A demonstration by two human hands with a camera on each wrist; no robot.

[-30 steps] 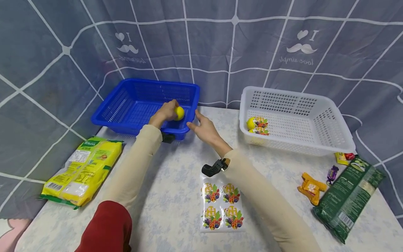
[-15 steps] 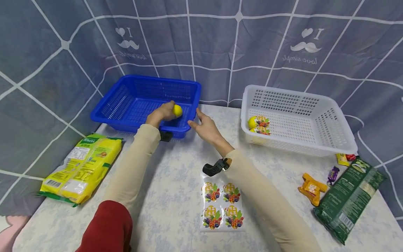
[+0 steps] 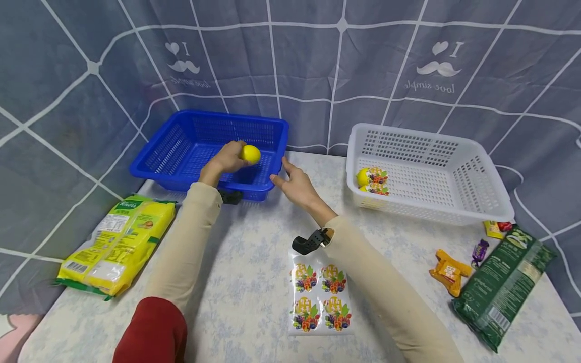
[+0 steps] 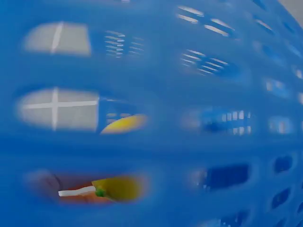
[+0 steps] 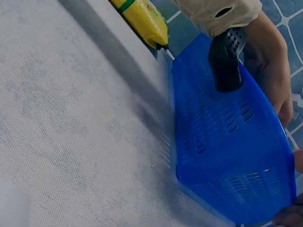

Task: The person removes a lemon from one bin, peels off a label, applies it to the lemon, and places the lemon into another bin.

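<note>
In the head view my left hand [image 3: 229, 157] holds a yellow lemon [image 3: 250, 155] inside the blue basket [image 3: 181, 161], over its right half. The far fingers are hidden behind the lemon. My right hand [image 3: 297, 187] has thumb and index finger spread, touching the basket's right side. In the right wrist view its fingertips [image 5: 298, 161] show at the basket's rim. The left wrist view is mostly filled by the basket's slotted wall [image 4: 161, 142]; yellow patches show blurred through the slots.
A white basket [image 3: 417, 199] at right holds yellow fruits [image 3: 363, 176] with fruit-printed stickers. A sticker sheet [image 3: 320, 300] lies in front. A yellow Knorr bag [image 3: 120, 247] is at left. A green packet [image 3: 504, 285], an orange-wrapped snack [image 3: 449, 272] and a purple candy [image 3: 479, 252] lie at right.
My left hand has moved a little left and up with the lemon, and more of the lemon shows now. The right hand stays at the basket's side.
</note>
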